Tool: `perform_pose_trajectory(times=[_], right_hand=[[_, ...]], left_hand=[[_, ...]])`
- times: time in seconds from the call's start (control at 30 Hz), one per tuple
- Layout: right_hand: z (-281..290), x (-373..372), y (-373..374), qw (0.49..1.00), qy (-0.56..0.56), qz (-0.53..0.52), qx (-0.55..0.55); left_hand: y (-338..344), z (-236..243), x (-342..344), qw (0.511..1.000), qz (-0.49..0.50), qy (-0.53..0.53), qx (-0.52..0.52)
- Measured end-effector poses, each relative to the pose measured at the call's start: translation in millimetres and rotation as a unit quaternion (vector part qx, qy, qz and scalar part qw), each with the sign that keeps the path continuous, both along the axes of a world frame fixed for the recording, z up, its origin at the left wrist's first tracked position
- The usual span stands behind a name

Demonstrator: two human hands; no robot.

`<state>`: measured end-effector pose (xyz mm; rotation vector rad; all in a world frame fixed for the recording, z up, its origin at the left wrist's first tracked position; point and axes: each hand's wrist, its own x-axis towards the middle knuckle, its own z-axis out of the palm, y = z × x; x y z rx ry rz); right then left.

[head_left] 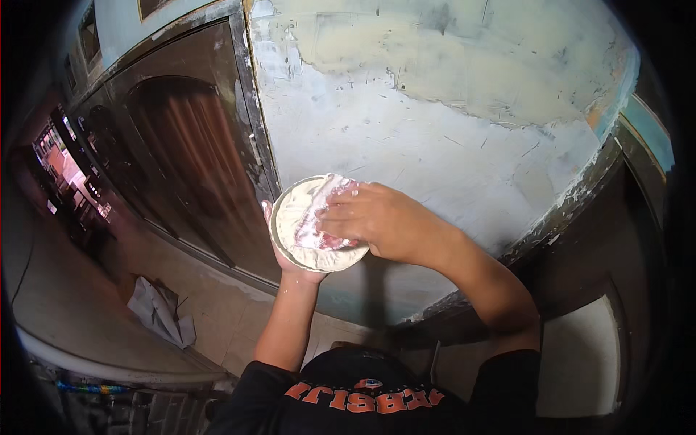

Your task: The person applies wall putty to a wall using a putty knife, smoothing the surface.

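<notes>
Wall (464, 152): pale grey skim with a ragged upper edge against older yellowish coating. Dark brown door (174, 145) left of it; crumpled whitish sheet (159, 312) on tiled floor (232, 326). Left forearm raised, left hand (291, 267) cupped under the bowl (274, 230), which holds white paste (290, 212); its grip is partly curled, supporting the bowl. Right elbow bent outward; right hand (373, 217) has fingers closed over a paste-smeared pink piece (310, 230), lying across the bowl toward its right rim.

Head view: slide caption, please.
Left hand holds a round bowl of pale paste, right hand a smeared pinkish piece, before a patchy wall.
</notes>
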<state>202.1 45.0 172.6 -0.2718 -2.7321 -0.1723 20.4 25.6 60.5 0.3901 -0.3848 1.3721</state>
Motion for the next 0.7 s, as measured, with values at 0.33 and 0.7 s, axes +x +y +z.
perform_pose_trajectory(times=[0.33, 0.7], right_hand=[[-0.3, 17.0, -3.6, 0.999, 0.045, 0.002, 0.007], [-3.5, 37.6, -8.9, 0.999, 0.009, -0.012, -0.044]], left_hand=[[14.5, -11.8, -0.2, 1.0, 0.014, 0.007, 0.008], [8.1, -8.1, 13.6, 0.997, -0.049, -0.024, -0.058]])
